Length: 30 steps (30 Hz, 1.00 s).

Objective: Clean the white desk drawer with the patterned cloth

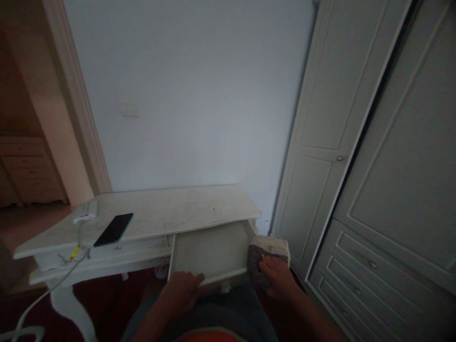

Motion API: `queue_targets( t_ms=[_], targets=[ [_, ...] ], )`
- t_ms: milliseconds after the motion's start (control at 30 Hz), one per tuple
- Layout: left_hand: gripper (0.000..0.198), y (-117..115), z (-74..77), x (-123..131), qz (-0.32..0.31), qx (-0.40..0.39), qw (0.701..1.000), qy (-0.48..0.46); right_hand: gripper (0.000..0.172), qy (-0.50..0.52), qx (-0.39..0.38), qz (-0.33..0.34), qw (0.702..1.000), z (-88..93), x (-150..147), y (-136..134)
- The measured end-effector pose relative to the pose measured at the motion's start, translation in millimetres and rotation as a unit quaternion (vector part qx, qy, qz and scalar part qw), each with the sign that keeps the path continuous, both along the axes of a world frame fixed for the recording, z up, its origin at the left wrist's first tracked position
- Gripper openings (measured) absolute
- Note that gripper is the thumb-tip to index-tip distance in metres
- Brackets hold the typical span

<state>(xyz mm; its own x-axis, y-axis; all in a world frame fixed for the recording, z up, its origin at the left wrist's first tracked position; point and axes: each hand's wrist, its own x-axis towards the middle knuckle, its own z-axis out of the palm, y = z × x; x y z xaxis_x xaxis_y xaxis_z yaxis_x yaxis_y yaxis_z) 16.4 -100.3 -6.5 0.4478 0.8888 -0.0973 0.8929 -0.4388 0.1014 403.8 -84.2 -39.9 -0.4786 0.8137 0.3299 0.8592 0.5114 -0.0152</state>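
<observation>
The white table point(171, 202) has a drawer point(213, 249) pulled out toward me, and its pale inside shows no contents. My left hand point(183, 287) is closed over the drawer's front edge near the left corner. At the right corner, my right hand point(276, 273) presses a bunched grey and off-white cloth point(257, 259) with its fingers curled onto it. The cloth hides that corner of the drawer. Below the front panel, a small knob point(225, 287) shows between my hands.
A dark phone point(114, 230) and a white power strip point(85, 211) lie on the table's left side, with a white cable point(53, 287) hanging down. A wardrobe point(317, 142) with drawers stands close on the right. Behind is a pale wall point(199, 95); a doorway opens at left.
</observation>
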Motion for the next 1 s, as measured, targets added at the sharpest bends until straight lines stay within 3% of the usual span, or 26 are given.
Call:
queue_targets(
  t_ms=[100,200,333,433,500,567,700,800,900,1000],
  targets=[
    [0.042,14.1,7.7,-7.7,0.009,0.012,1.000,0.002,0.038,0.037,-0.034,-0.055,0.997,23.2,-17.2,8.1],
    [0.043,25.2,18.6,-8.7,-0.005,0.010,1.000,0.009,0.036,0.062,-0.054,-0.054,0.995,37.9,-71.5,18.0],
    [0.040,33.0,26.8,-3.7,-0.007,0.001,1.000,0.017,0.041,0.053,-0.057,0.064,0.995,30.6,-163.6,26.5],
    [0.028,35.7,27.5,-3.1,0.005,-0.004,1.000,0.024,0.040,0.036,-0.043,0.105,0.993,17.1,-198.2,26.9],
    [0.030,36.4,27.6,-3.6,0.010,0.001,1.000,0.015,0.039,0.025,-0.036,0.114,0.993,12.8,-189.5,26.1],
    [0.037,36.1,28.0,-3.4,0.017,0.011,1.000,-0.001,0.039,0.010,-0.033,0.103,0.994,14.8,-158.6,25.8],
    [0.045,33.2,27.0,-1.8,0.036,0.028,0.999,-0.025,0.035,0.018,-0.035,-0.001,0.999,31.7,-76.0,27.2],
    [0.041,29.1,19.9,-3.3,0.023,0.057,0.997,-0.039,0.031,0.033,-0.043,-0.068,0.996,43.4,-43.0,28.5],
    [0.039,23.7,8.0,-8.3,0.026,0.112,0.992,-0.050,0.033,0.052,-0.059,-0.084,0.993,48.4,-58.9,27.4],
    [0.038,19.6,-0.8,-14.0,0.066,0.125,0.989,-0.049,0.039,0.067,-0.081,-0.036,0.994,50.6,-119.2,24.0]
  ],
)
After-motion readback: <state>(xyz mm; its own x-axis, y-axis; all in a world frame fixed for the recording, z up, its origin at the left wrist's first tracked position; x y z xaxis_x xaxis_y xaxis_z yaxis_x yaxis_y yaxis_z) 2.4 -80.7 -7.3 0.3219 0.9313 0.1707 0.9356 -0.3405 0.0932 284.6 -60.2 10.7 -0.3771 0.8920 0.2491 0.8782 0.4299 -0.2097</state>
